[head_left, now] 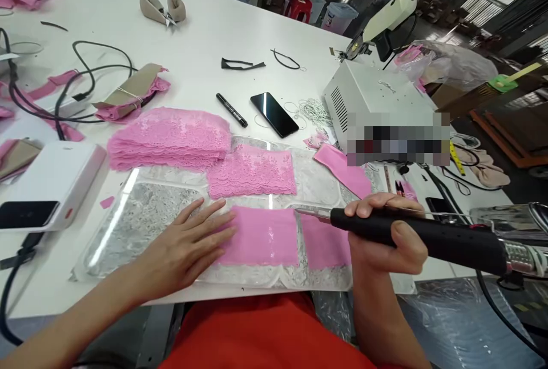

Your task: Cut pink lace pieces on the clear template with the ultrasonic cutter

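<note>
My left hand (194,246) lies flat with its fingers spread, fingertips on the left edge of a pink fabric piece (265,237). In my right hand (385,237) is a black-handled tool (445,239) with a thin metal tip, which points left at the top right corner of that piece. A second pink piece (325,243) lies to its right, partly behind the tool and hand. Just above, a smaller stack of pink lace (257,172) sits beside a taller lace stack (169,137). Under them is a clear, marbled-looking mat (137,217).
A phone (274,113) and a black marker (232,110) lie behind the lace. The grey metal box (377,95) stands at the back right, a pink strip (342,170) before it. At the left are a white device (55,186) and black cables (57,97).
</note>
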`<state>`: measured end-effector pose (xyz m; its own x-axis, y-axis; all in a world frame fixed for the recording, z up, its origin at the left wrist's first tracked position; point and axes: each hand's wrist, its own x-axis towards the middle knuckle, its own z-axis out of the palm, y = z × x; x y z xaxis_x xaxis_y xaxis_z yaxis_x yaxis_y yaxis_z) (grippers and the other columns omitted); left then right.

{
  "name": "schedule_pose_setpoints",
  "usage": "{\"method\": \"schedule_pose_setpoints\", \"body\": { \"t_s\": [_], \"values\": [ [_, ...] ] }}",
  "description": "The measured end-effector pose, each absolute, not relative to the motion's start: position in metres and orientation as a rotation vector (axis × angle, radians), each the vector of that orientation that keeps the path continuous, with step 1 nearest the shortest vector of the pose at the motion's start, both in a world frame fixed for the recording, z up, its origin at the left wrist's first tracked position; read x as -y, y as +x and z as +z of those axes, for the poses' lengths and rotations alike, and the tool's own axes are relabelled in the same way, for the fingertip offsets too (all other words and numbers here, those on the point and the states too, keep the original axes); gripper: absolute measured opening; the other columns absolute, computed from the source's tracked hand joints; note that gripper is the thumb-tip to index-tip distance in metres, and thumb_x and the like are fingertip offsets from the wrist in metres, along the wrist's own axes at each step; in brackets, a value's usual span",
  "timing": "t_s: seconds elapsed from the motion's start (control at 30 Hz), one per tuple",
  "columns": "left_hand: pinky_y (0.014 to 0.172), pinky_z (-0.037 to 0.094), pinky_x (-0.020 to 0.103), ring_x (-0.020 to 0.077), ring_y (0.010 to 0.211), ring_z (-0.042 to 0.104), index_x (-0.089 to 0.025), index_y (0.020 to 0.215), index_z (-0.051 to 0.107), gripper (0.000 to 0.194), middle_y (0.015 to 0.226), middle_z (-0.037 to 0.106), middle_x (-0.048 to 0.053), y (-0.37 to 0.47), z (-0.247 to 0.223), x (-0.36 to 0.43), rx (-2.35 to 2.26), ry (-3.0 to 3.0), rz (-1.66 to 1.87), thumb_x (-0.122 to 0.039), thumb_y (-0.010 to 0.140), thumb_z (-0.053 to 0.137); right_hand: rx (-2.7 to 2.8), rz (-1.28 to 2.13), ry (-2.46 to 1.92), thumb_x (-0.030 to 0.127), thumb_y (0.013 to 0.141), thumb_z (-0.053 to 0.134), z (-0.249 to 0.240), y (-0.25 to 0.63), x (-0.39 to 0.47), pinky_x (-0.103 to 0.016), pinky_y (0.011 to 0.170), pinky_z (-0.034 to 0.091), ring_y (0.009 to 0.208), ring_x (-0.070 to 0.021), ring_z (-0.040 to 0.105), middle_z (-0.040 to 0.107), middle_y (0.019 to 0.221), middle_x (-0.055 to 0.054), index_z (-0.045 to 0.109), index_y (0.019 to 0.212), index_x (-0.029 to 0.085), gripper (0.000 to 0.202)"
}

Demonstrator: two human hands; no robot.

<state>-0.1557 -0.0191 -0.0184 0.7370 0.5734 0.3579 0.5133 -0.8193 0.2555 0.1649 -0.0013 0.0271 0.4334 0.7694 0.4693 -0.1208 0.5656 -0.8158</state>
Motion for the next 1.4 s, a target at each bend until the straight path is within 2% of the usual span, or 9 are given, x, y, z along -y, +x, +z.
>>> {"method": "schedule_pose_setpoints", "body": {
  "t_s": [0.27,0.43,0.6,0.7,0.93,1.17,1.4],
  "values": [
    [0.123,0.021,0.046,0.024,0.144,0.037,-0.018,0.131,0.059,0.032,0.14,0.059,0.006,-0.147,-0.013,0.021,-0.867,2.824,0.655,-0.02,0.101,0.047,0.981,0.65,-0.768,0.023,0.062,0.053,0.027,0.165,-0.001,-0.031,0.044,0.05,0.05,-0.0125,0.053,0.059,0.069,0.0,0.064,0.079,0.019,0.02],
    [0.113,0.039,0.042,0.0216,0.122,0.059,-0.017,0.115,0.065,0.024,0.122,0.07,0.006,-0.101,-0.001,0.02,-0.809,2.868,0.724,-0.015,0.1,0.047,0.954,0.654,-0.788,0.026,0.062,0.054,0.026,0.168,-0.001,-0.031,0.042,0.048,0.049,-0.0127,0.052,0.054,0.066,0.0,0.064,0.077,0.019,0.019],
    [0.098,0.049,0.044,0.0254,0.106,0.064,-0.011,0.106,0.066,0.021,0.11,0.071,0.011,-0.05,0.001,0.018,-0.811,2.936,0.693,-0.019,0.1,0.048,0.962,0.649,-0.74,0.027,0.064,0.055,0.026,0.172,0.001,-0.03,0.042,0.048,0.049,-0.0122,0.052,0.054,0.068,0.001,0.064,0.079,0.02,0.018],
    [0.1,0.047,0.045,0.0265,0.108,0.063,-0.01,0.108,0.066,0.021,0.111,0.07,0.013,-0.037,-0.006,0.02,-0.827,2.942,0.661,-0.022,0.099,0.051,0.949,0.656,-0.733,0.026,0.065,0.056,0.028,0.173,0.003,-0.031,0.044,0.049,0.05,-0.0126,0.053,0.057,0.069,0.0,0.064,0.08,0.02,0.018],
    [0.111,0.037,0.048,0.0297,0.127,0.053,-0.014,0.126,0.059,0.035,0.136,0.059,0.014,-0.038,-0.02,0.019,-0.935,2.932,0.596,-0.035,0.099,0.052,0.898,0.65,-0.717,0.024,0.065,0.057,0.029,0.173,0.003,-0.031,0.044,0.049,0.051,-0.0128,0.054,0.06,0.071,-0.001,0.064,0.08,0.02,0.017],
    [0.119,0.024,0.049,0.029,0.136,0.046,-0.017,0.132,0.057,0.037,0.144,0.054,0.012,-0.04,-0.028,0.018,-0.888,2.899,0.522,-0.033,0.099,0.052,0.879,0.697,-0.715,0.025,0.065,0.059,0.026,0.17,0.002,-0.03,0.046,0.05,0.052,-0.0118,0.055,0.06,0.073,0.0,0.062,0.082,0.02,0.018],
    [0.117,0.027,0.051,0.0303,0.136,0.046,-0.018,0.133,0.056,0.036,0.145,0.052,0.011,-0.04,-0.029,0.018,-0.862,2.868,0.519,-0.032,0.1,0.049,0.902,0.704,-0.766,0.029,0.067,0.061,0.026,0.169,0.002,-0.03,0.047,0.051,0.051,-0.0113,0.055,0.058,0.073,0.001,0.06,0.082,0.02,0.017]
  ]
}}
